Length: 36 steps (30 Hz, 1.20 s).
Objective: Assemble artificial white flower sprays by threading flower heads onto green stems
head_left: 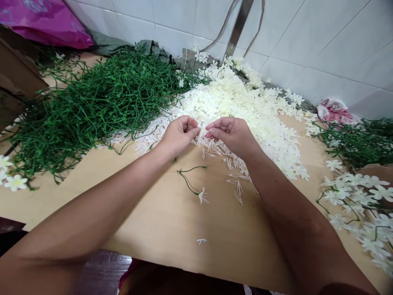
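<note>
My left hand (183,132) and my right hand (227,132) meet fingertip to fingertip over the near edge of the flower pile. Both are pinched on a small white piece (202,132), which looks like a flower part; its details are too small to make out. Below them, a green stem (188,181) with one white flower (202,196) at its end lies on the tan board (172,229). Behind the hands spreads a large heap of white flowers (239,98). Thin white pieces (238,190) are scattered near my right wrist.
A big heap of green stems (116,90) fills the left. Finished-looking white flowers on stems (362,196) lie at the right, below more green stems (365,141). A pink bag (46,24), a cardboard box (21,65) and a tiled wall (294,37) border the board.
</note>
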{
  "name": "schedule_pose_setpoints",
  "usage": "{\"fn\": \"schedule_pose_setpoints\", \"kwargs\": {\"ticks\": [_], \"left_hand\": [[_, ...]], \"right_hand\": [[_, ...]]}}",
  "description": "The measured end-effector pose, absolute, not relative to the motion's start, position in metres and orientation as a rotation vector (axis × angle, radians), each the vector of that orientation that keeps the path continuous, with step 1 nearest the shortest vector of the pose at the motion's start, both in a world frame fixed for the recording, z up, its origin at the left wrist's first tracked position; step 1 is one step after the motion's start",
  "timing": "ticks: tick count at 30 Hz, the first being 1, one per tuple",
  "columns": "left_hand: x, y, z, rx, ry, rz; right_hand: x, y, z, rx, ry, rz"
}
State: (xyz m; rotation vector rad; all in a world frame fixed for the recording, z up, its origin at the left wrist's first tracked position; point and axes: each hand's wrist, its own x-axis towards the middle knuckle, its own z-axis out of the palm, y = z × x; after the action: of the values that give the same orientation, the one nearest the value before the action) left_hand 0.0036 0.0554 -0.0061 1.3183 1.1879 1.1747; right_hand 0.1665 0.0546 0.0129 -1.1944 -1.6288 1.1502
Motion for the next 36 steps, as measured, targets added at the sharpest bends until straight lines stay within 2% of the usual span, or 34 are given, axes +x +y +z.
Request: {"fn": "schedule_pose_setpoints", "kwargs": {"ticks": [7,16,21,32,36], "left_hand": [[0.005,0.053,-0.003,1.244,1.167,1.164],[0.005,0.05,0.002,1.204,1.209,1.136],[0.004,0.051,0.0,1.204,1.202,1.141],[0.004,0.053,-0.006,1.233,1.178,1.138],[0.002,0.052,-0.004,1.305,1.151,1.119]], "right_hand": [[0.165,0.054,0.009,-1.184,-1.646,1.049],[0.158,0.045,0.005,-1.171,-1.965,0.442],[0.158,0.045,0.003,-1.14,-2.057,0.232],[0.158,0.045,0.0,-1.118,-2.185,0.041],[0.157,0.045,-0.001,-1.106,-2.153,0.093]]}}
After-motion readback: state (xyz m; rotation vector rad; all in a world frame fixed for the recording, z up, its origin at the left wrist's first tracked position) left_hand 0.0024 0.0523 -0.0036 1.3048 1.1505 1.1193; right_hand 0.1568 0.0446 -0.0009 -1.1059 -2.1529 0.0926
